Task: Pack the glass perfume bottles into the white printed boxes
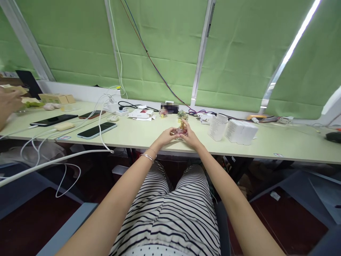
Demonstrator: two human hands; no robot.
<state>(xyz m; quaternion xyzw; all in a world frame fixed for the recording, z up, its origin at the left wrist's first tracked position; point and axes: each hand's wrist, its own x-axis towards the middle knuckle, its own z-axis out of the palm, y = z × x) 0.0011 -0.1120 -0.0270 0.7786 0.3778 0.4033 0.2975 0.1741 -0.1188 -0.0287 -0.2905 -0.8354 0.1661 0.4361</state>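
Note:
Both my hands meet over the near part of the pale green table (279, 145). My left hand (166, 137) and my right hand (189, 136) are closed around a small pinkish object with a gold top (181, 131), held between the fingertips just above the tabletop. It looks like a little glass bottle, but it is too small to be sure. My left wrist carries thin bracelets (149, 154). A small glass jar (182, 115) stands just behind my hands.
Three phones (97, 130) lie at the left with white charging cables (66, 160) hanging off the edge. White boxes (234, 131) stand to the right. Papers (141, 113) and a power strip (112, 106) are at the back. Another person's hand (7, 105) shows at the far left.

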